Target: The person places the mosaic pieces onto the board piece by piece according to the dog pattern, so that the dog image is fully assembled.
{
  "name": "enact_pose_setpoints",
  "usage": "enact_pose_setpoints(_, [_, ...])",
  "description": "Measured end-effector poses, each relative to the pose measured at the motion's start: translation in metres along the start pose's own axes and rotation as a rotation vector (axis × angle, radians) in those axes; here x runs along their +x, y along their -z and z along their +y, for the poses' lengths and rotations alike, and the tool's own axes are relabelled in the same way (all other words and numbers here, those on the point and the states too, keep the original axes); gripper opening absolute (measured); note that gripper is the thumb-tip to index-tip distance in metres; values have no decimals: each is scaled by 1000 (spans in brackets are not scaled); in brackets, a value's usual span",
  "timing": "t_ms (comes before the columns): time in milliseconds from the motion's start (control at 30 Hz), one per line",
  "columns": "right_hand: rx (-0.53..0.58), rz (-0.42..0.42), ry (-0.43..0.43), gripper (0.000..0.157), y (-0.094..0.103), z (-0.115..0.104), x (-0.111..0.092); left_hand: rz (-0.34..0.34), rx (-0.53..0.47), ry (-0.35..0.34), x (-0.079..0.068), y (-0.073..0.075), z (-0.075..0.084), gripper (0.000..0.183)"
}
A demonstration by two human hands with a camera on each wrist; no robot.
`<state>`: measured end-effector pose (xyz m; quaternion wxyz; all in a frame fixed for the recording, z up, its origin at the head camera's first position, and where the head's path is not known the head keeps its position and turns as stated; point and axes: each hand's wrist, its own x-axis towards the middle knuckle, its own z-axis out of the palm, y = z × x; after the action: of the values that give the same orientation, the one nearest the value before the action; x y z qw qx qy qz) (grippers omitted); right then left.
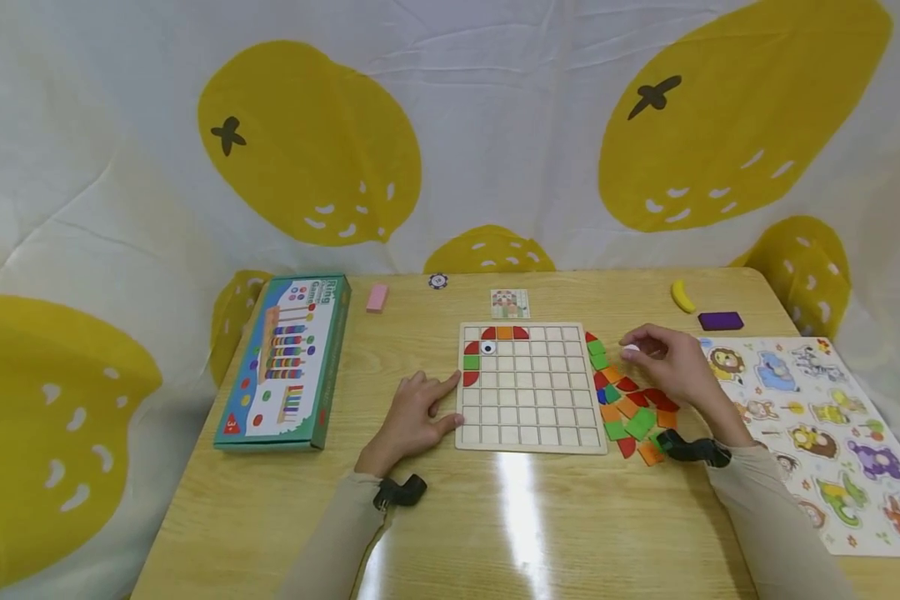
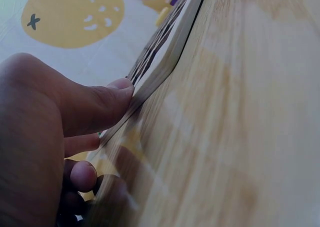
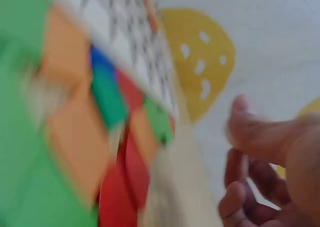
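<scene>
A wooden grid board lies in front of me, with red, orange and green pieces in an arch at its upper left and a round eye piece beneath them. The thumb and index finger of my left hand are spread and touch the board's left edge; its other fingers are bent. In the left wrist view that thumb rests at the board's rim. My right hand, right of the board, pinches a small white round piece. Below it lies a pile of coloured pieces, blurred in the right wrist view.
A pattern card sits behind the board. To the left are a ring game box, a pink block and a round chip. At right are a toy banana, a purple block and an animal puzzle board.
</scene>
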<state>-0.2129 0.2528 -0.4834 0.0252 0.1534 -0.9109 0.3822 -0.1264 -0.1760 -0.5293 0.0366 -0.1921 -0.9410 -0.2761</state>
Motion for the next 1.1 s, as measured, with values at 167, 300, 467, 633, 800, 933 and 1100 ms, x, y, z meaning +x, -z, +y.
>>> enact_pose_setpoints(167, [325,107,-72,32,-31,-30,26,5,-7,2,0,0,0,70])
enact_pose_setpoints(300, [383,25,-67,35,-64,-49,46,1,-6,-5,0,-1,-1,69])
enact_pose_setpoints(467, [203,-83,31,31,-96,-62,58,-15,10,7,1,-1,-1,69])
enact_pose_setpoints(633, [84,-96,97,31,-109,-67,61,-16,14,7,0,1,0,69])
enact_pose_setpoints(800, [67,-101,118,26,-107,-67,61,-2,10,-9,1,2,0,69])
enact_pose_setpoints(933, [35,-127,118,21,-105,-67,62,6,18,-16,0,0,-1,69])
enact_pose_setpoints(1100, [23,-139,139,19,-103,-67,63,5,12,-15,0,-1,-2,70])
